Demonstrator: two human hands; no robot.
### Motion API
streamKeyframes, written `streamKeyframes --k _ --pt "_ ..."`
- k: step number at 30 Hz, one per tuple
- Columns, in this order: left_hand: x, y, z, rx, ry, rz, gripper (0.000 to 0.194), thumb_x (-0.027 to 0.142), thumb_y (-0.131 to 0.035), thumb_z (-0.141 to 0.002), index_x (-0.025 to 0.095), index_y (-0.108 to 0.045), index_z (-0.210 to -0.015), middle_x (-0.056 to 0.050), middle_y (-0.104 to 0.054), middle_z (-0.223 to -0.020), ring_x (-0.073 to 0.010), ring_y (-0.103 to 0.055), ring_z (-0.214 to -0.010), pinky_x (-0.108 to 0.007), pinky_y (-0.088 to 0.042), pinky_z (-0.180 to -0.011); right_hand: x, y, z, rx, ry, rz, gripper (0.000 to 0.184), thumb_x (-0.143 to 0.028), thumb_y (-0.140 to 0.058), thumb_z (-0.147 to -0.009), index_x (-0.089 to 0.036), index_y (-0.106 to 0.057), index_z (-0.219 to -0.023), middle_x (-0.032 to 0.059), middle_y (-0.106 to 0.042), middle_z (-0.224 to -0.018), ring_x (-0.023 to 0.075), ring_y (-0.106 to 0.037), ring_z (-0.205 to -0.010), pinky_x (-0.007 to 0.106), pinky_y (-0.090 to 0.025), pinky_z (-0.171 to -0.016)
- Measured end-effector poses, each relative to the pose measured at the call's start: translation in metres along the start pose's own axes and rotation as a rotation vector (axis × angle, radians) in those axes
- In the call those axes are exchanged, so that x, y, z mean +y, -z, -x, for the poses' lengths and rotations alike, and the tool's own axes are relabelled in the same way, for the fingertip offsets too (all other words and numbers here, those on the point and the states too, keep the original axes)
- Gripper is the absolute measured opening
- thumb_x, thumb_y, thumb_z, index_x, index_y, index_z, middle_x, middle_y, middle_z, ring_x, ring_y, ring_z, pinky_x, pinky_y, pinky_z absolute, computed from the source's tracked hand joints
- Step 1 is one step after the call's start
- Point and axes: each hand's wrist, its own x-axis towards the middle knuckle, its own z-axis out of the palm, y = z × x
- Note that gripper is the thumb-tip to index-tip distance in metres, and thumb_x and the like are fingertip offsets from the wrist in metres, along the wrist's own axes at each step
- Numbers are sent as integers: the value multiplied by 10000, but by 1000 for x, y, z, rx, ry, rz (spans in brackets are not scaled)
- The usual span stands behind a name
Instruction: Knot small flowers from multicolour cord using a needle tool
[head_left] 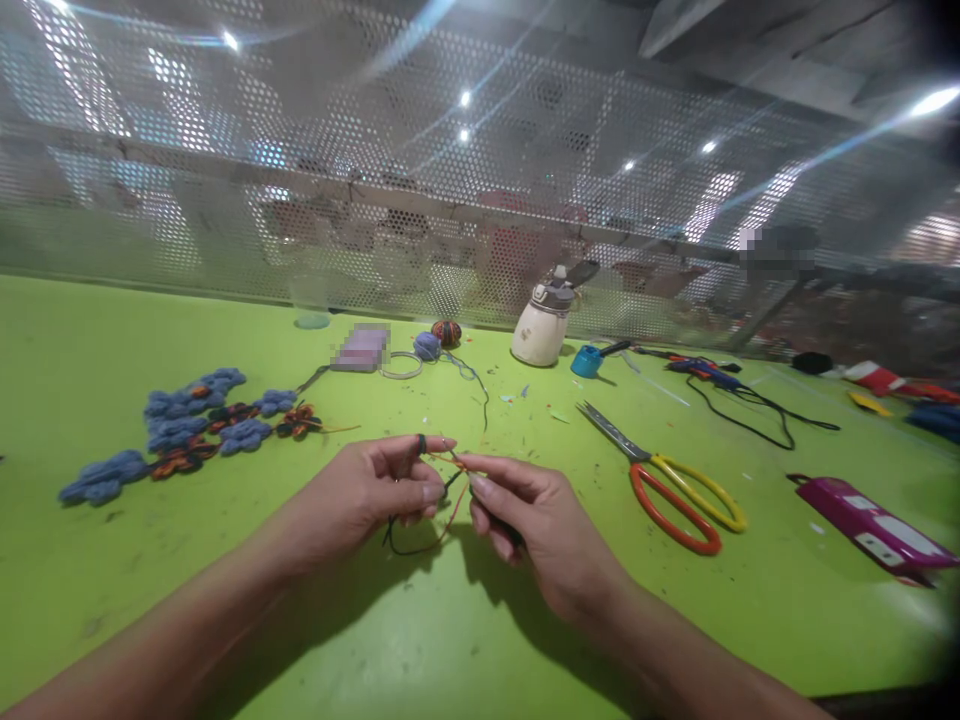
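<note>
Over the middle of the table, my left hand (364, 500) pinches multicoloured yarn (420, 550) in black, orange and red, with a dark band of it round the index finger. A loop of this yarn hangs below the fingers. My right hand (547, 525) is closed on a crochet hook (452, 456), whose thin metal tip meets the yarn between both hands. The hook's handle is mostly hidden in the palm. Left of my hands lie blue crocheted flowers (244, 436) and black-and-orange crocheted flowers (298, 420).
Scissors (645, 465) with red and yellow handles lie to the right, before a purple case (874, 520). At the back stand a white bottle (540, 330), a blue pot (586, 361), a blue yarn ball (427, 346) and a multicoloured ball (447, 333). A perforated metal screen (420, 200) borders the table.
</note>
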Motion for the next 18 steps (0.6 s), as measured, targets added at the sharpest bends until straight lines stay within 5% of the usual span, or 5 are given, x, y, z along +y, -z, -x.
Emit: streamKeyframes --k 12,18 --pt "5 -4 2 -29 37 120 492 181 -711 -755 143 -549 -1218 17 -607 -755 -104 -516 -661 -244 -366 -606 -1 2 0 -13 -15 63 327 -303 -646 -809 -183 -690 -1110 -36 -575 -563 43 -403 -387 186 -255 -379" --pt "1 -3 -1 -12 -1 -11 514 240 -775 -688 160 -581 -1158 20 -608 -761 -139 -549 -707 -276 -400 -672 1 0 0 0 -20 56 326 -307 -649 -809 -192 -690 -1112 -34 -576 -564 44 -403 -389 185 -247 -376"
